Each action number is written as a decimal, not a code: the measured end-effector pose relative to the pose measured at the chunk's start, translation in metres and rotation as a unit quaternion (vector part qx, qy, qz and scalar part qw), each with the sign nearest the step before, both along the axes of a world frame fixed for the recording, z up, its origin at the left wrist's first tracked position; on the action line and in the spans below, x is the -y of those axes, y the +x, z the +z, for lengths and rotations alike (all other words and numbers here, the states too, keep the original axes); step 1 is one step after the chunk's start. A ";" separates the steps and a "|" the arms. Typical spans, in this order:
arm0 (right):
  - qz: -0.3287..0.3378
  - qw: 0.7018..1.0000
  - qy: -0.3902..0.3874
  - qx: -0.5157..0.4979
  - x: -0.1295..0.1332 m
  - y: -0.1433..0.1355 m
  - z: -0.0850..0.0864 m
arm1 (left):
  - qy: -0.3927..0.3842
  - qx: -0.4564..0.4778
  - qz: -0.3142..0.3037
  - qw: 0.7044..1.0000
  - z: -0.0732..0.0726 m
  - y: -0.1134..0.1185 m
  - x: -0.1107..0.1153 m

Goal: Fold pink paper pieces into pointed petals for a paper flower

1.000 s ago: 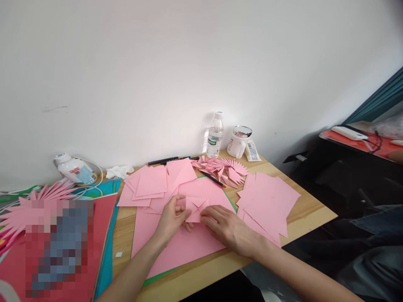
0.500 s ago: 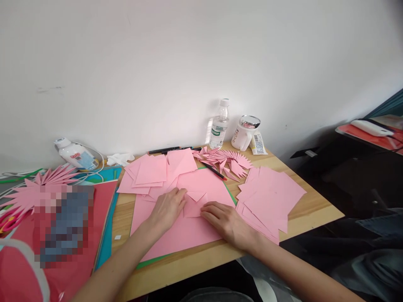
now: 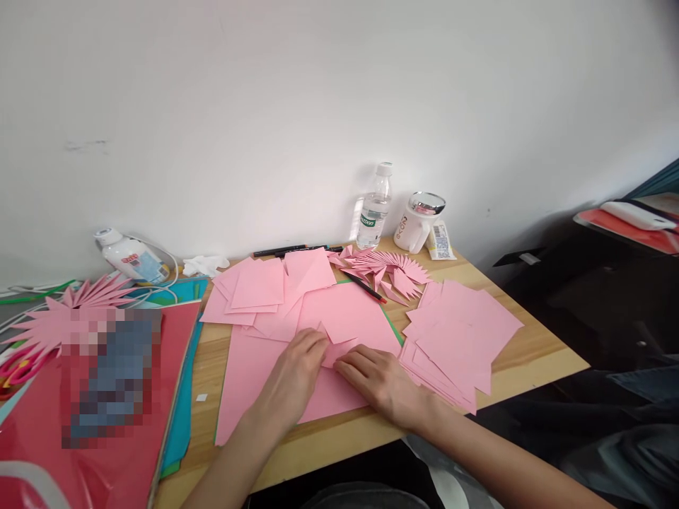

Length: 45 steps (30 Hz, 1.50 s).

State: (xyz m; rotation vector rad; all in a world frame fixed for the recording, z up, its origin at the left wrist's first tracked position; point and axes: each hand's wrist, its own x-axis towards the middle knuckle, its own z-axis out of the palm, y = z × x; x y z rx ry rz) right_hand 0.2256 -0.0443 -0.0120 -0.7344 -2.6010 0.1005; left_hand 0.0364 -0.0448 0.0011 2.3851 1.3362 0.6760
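A small folded pink paper piece [image 3: 339,348] lies on a large pink sheet [image 3: 254,375] at the middle of the wooden table [image 3: 530,367]. My left hand [image 3: 294,375] presses flat on the left part of the piece, fingers together. From the right, my right hand [image 3: 379,382] rests its fingertips on the piece's right edge. Both hands pin the fold down against the sheet.
Stacks of pink squares lie at the back left [image 3: 254,286] and right [image 3: 461,332]. Folded pink spikes [image 3: 390,272], a red pen [image 3: 366,286], a water bottle [image 3: 374,208] and a white mug [image 3: 416,223] stand behind. Red and teal sheets [image 3: 175,375] lie left.
The paper piece has been folded smaller and flatter. My left hand slid right over it and both hands came closer together. The view shifted slightly.
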 end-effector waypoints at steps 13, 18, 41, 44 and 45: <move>0.007 0.998 -0.058 -0.006 -0.005 0.004 -0.001 | 0.104 -0.035 -0.029 0.994 -0.033 -0.016 0.021; -0.006 0.997 -0.080 0.000 -0.008 0.001 -0.001 | 0.097 0.003 0.007 0.995 -0.027 -0.012 0.025; -0.216 0.940 -0.206 -0.168 -0.017 -0.025 -0.007 | 0.001 0.167 0.214 0.963 -0.017 0.001 0.010; -0.218 0.944 -0.195 -0.155 -0.018 -0.026 -0.007 | 0.040 0.141 0.204 0.968 -0.018 0.004 0.010; -0.218 0.946 -0.190 -0.150 -0.018 -0.026 -0.007 | 0.055 0.134 0.198 0.969 -0.019 0.005 0.010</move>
